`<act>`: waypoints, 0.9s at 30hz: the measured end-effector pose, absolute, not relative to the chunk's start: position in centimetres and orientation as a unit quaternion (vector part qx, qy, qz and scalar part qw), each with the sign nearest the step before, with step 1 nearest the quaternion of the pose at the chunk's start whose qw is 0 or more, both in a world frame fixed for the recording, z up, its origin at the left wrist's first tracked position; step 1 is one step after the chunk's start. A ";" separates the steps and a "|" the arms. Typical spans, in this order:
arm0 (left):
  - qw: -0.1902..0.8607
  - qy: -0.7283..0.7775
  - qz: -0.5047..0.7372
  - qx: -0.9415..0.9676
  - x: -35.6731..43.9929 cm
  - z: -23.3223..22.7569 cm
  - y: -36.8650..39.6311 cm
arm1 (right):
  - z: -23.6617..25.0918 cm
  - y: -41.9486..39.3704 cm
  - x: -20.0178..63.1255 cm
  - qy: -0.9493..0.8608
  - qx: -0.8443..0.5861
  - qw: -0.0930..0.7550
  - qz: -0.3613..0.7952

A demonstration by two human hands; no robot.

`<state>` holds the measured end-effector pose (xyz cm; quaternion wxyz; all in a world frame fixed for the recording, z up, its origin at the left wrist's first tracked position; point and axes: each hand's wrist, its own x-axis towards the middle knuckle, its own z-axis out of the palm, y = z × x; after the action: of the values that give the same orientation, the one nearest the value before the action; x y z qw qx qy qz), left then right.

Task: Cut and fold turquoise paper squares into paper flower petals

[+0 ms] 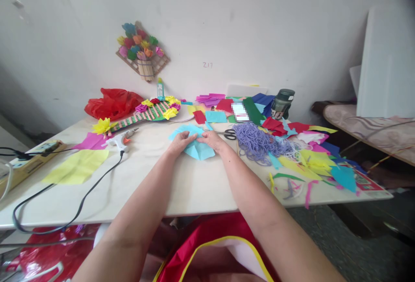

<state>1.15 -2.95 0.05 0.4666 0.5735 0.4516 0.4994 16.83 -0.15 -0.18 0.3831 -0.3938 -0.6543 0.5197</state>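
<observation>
A light blue sheet of crepe paper (198, 151), cut in a rough flower-like outline, lies at the middle of the table between my hands. My left hand (182, 142) pinches its left side, fingertips pressed on the paper. On the right side my right hand (211, 141) grips it too, the fingers bent over it near its centre. Just right of my right hand are black-handled scissors (230, 134), their blades partly hidden. Behind my hands lies a paper-decorated, instrument-shaped craft (145, 116) with yellow and pink flowers.
A glue gun (120, 141) with its cord lies left, near yellow paper (78, 166) and a power strip (32, 163). Purple yarn (254, 141) and paper scraps (311, 163) cover the right side. A dark bottle (282, 104) and a glue bottle (160, 88) stand at the back.
</observation>
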 end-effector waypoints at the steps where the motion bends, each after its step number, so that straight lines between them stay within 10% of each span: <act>1: 0.457 0.459 0.491 0.583 1.1 0.1 -2.9 | -0.1 -0.3 16.8 -0.655 -0.391 0.380 0.523; 27: 0.344 0.480 0.477 0.650 0.8 -0.7 -2.0 | 0.0 -0.8 16.7 -0.672 -0.340 0.362 0.550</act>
<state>0.79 -2.01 -0.68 0.3438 0.6505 0.4805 0.4773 16.69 -0.83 -0.01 0.3619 -0.3396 -0.6718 0.5499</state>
